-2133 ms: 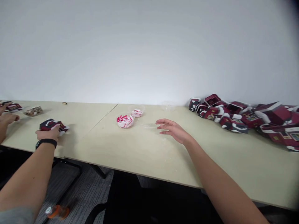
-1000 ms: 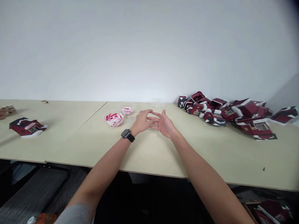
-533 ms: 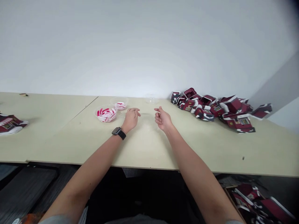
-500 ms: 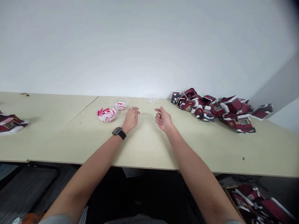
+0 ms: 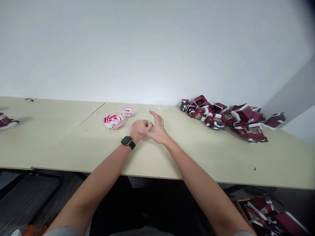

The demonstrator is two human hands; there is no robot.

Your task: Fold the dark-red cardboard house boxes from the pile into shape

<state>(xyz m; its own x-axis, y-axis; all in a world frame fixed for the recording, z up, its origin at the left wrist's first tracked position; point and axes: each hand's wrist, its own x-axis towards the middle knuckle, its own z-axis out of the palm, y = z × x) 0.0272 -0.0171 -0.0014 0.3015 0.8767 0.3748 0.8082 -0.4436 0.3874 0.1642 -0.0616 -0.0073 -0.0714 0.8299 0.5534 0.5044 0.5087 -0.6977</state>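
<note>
Over the middle of the table, my left hand (image 5: 139, 129) is closed with its fingers curled; whether anything small is in it I cannot make out. My right hand (image 5: 158, 130) touches or nearly touches it, fingers stretched out and apart, with nothing visible in them. Just left of my hands stands a clear bowl (image 5: 102, 120) of red-and-white patterned pieces (image 5: 114, 122). Behind it is a second clear bowl (image 5: 134, 107) with similar red-and-white pieces (image 5: 128, 112). Another clear, bowl-like container (image 5: 159, 106) sits near the wall.
A heap of maroon, house-like pieces with white edges (image 5: 221, 114) lies at the table's right rear. One more maroon piece (image 5: 6, 121) shows at the left edge. Below the table at right, a box (image 5: 237, 208) holds similar pieces. A seam (image 5: 92, 113) crosses the table (image 5: 73, 144).
My hands have come together from a gap between them. My right hand moved left and its fingers spread; my left fingers curled in. The maroon piece at far left shifted further left.
</note>
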